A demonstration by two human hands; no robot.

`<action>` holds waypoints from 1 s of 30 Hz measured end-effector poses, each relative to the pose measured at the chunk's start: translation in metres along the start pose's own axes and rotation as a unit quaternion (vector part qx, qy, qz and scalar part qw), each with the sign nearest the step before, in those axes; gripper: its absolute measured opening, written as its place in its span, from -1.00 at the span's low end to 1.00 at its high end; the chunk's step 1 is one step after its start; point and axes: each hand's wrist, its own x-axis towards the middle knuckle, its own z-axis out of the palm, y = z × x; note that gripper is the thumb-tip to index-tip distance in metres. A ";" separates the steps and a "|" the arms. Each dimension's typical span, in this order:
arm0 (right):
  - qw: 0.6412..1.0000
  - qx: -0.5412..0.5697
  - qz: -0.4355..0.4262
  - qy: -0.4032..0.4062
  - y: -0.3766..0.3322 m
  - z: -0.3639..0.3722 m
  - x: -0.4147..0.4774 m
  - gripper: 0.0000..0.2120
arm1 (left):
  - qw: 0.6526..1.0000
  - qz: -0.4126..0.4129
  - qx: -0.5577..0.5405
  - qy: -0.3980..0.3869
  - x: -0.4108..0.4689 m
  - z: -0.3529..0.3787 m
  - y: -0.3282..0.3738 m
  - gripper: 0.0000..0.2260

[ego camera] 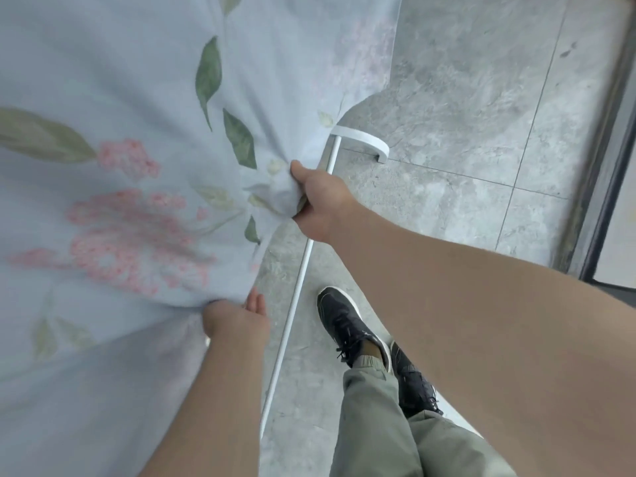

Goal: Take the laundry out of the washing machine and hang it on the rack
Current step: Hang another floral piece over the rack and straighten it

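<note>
A large pale blue sheet (pixel 130 98) printed with pink flowers and green leaves is spread over the white drying rack (pixel 361 141) and fills the left of the view. My right hand (pixel 318 201) grips a bunched fold of the sheet next to the rack's thin white rail (pixel 296 301). Lower down, my left hand (pixel 237 321) holds the sheet's near edge, fingers partly tucked under the cloth. Most of the rack is hidden beneath the sheet. The washing machine is not in view.
Grey stone floor tiles (pixel 464 115) lie to the right of the rack. A dark door or window frame (pixel 605 173) runs along the right edge. My legs in olive trousers and black shoes (pixel 347 325) stand beside the rail.
</note>
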 end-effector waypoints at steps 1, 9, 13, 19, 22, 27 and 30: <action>1.000 -0.003 0.002 0.002 0.001 0.000 0.003 -0.69 | 1.000 -0.021 0.008 -0.022 -0.008 0.010 -0.010 -0.64; 1.000 -0.003 -0.001 0.010 -0.004 0.022 0.020 -0.67 | 0.949 0.010 0.185 -0.257 -0.062 0.071 -0.045 -0.37; 0.999 -0.033 0.010 0.018 -0.018 0.026 0.027 -0.68 | 0.946 -0.019 0.113 -0.302 -0.050 0.080 -0.032 -0.55; 0.992 -0.103 0.067 -0.020 -0.044 0.006 0.028 -0.71 | 0.979 0.026 -0.018 -0.202 -0.018 0.091 0.001 -0.80; 0.990 -0.119 0.074 -0.027 -0.057 -0.006 0.026 -0.75 | 0.974 0.003 0.030 -0.226 -0.022 0.101 -0.005 -0.76; 0.987 -0.116 0.104 -0.052 -0.059 -0.010 0.020 -0.79 | 0.969 -0.032 0.040 -0.241 -0.042 0.120 -0.016 -0.72; 0.988 -0.083 0.114 -0.060 -0.063 -0.009 0.014 -0.71 | 0.990 0.013 0.023 -0.141 -0.044 0.129 -0.016 -0.75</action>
